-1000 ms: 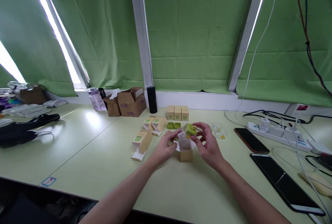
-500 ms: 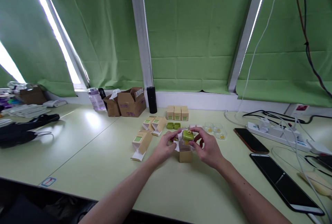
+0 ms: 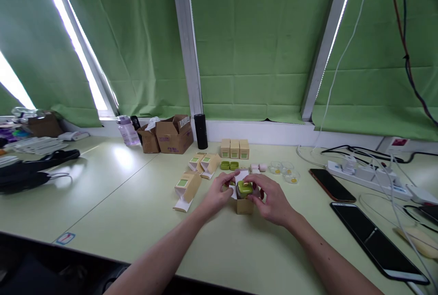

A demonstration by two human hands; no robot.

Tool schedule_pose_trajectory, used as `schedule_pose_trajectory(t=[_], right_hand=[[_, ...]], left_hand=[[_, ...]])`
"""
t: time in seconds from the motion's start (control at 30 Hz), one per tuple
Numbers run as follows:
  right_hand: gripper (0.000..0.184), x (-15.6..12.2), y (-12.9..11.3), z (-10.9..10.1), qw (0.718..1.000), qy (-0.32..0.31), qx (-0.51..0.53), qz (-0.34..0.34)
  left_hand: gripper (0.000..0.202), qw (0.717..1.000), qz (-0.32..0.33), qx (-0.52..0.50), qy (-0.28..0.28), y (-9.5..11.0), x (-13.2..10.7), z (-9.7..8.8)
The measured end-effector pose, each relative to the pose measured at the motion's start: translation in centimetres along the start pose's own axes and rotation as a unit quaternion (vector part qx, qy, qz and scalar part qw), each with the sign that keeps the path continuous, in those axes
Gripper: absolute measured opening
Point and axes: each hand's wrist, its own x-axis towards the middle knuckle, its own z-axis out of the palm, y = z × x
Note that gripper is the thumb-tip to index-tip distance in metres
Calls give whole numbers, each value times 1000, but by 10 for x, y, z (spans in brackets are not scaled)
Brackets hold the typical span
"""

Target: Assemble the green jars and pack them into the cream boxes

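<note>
A small tan cardboard box [image 3: 245,206] stands open-topped at the middle of the table. A green square case [image 3: 245,188] sits in its mouth, partly sunk in. My right hand [image 3: 270,199] pinches the green case from the right, fingers closed on it. My left hand [image 3: 219,194] grips the box and its white flap from the left.
Three closed tan boxes [image 3: 234,148] stand in a row behind, with green lids [image 3: 229,165] and clear dishes [image 3: 286,171] near them. Open boxes [image 3: 186,187] lie to the left. Brown cartons [image 3: 173,134] and a black cylinder [image 3: 200,131] line the sill. Two phones [image 3: 376,240] and a power strip [image 3: 366,173] lie right.
The green case has come down from above the box into its opening, carried by my right hand. My left hand stays on the box.
</note>
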Motion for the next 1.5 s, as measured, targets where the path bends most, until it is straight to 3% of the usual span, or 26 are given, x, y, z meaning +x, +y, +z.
schedule_pose_trajectory(t=[0.43, 0.63, 0.9, 1.5], right_hand=[[35, 1, 0, 1, 998, -48, 29, 8], [13, 3, 0, 6, 999, -34, 25, -28], [14, 3, 1, 11, 999, -10, 12, -46], [15, 1, 7, 19, 999, 25, 35, 0]], left_hand=[[69, 1000, 8, 22, -2, 1, -2, 1], [69, 1000, 10, 23, 2, -5, 0, 2], [68, 1000, 5, 20, -1, 0, -2, 1], [66, 1000, 26, 15, 3, -2, -2, 2]])
